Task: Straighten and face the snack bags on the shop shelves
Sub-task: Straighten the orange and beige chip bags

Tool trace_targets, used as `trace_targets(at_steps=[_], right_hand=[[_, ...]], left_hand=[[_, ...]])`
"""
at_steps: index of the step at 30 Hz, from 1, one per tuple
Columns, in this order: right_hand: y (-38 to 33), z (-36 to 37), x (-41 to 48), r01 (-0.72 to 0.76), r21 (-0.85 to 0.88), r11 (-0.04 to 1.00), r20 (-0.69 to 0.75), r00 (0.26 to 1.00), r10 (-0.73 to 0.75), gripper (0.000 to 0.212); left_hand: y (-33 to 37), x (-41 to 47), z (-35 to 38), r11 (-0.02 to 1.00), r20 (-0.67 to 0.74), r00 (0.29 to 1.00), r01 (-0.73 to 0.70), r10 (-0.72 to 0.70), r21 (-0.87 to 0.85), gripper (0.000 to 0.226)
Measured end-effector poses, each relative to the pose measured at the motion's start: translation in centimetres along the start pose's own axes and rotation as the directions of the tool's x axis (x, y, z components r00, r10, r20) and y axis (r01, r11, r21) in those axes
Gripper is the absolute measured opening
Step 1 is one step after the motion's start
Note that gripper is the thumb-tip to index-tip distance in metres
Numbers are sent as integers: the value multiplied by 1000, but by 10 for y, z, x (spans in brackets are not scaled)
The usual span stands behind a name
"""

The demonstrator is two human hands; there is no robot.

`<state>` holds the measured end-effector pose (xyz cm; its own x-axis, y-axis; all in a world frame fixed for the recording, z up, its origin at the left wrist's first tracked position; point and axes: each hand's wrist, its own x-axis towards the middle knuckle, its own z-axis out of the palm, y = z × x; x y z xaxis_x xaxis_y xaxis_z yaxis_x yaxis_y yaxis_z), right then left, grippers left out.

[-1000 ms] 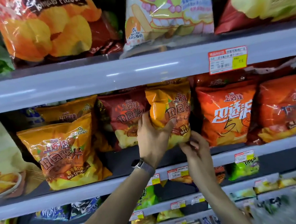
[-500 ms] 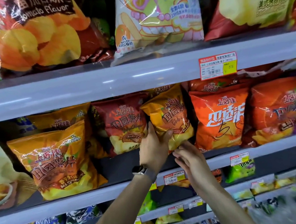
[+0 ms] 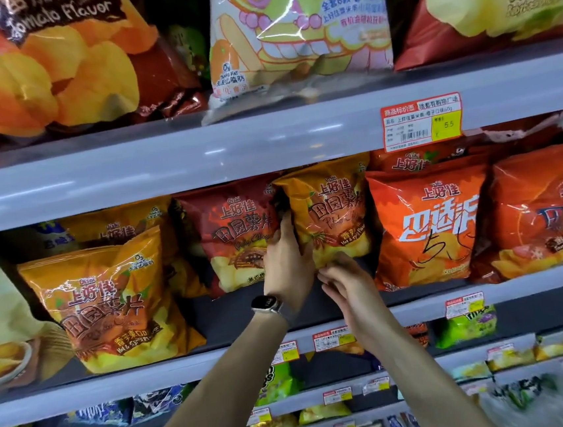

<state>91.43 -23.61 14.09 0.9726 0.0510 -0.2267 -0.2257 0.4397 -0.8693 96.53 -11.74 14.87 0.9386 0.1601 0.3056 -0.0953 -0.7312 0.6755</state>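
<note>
Snack bags [image 3: 544,208] stand in rows on the grey shelves [image 3: 172,162], which I read from below through the head camera. Top shelf: I note a large tomato-flavour chip bag [image 3: 52,63] at left and a pale cartoon-printed bag [image 3: 296,29] beside it. Middle shelf: a front hot-and-spicy bag [image 3: 110,305] leans at the left, well forward of its row. The dark red chip bag [image 3: 237,238] and the orange bag [image 3: 429,226] stand upright further back. Between them the tilted hot-and-spicy bag [image 3: 335,215] sits askew, its lower edge above those of its neighbours. The left hand [image 3: 287,268] has its grip closed on that bag's left edge; the right hand [image 3: 345,281] pinches its bottom edge. A red-and-yellow price tag [image 3: 422,121] marked 5.5 is fixed to the top shelf's front edge, above the orange bag. A watch [image 3: 264,303] sits on the left wrist.
</note>
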Motion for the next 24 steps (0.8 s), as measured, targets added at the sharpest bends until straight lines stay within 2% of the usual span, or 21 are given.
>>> trace_targets(at_steps=[3,6,7,9,12,15,17,18,20,22,24], right_hand=[[-3,-4,5,-5,-26,1000,7,1000,5,27],[-5,-11,12,-20,-108,994,57,998,27,65],[-4,-13,15,-26,-129,991,64,997,35,69],[-5,-18,18,-30,-169,985,81,996,44,62],[-7,-25,21,11,-322,947,136,990,35,53],[-10,-34,18,85,-493,866,220,975,30,70],[-12,-37,12,173,-615,769,275,962,3,70],[-12,-38,7,236,-671,703,299,954,-33,62],[-12,-40,-2,346,-756,555,346,932,-110,46],[-13,-41,-14,411,-821,398,382,911,-152,45],[-12,-44,-24,442,-859,258,407,895,-181,40]], left_hand=[[-1,-6,3,1000,-14,1000,-16,16,12,67],[-3,-12,8,1000,29,999,-21,20,21,72],[-2,-14,8,999,55,998,-16,14,30,77],[0,-20,7,999,91,996,-19,15,47,82],[4,-30,2,995,104,995,-23,13,101,74],[2,-43,-5,985,93,995,6,-22,173,56],[1,-52,-10,978,124,992,4,-31,210,42],[2,-59,-15,973,147,988,5,-39,229,38],[5,-73,-24,962,173,983,8,-57,273,44],[8,-90,-35,951,158,985,23,-74,308,55],[11,-106,-44,952,149,985,39,-88,305,50]])
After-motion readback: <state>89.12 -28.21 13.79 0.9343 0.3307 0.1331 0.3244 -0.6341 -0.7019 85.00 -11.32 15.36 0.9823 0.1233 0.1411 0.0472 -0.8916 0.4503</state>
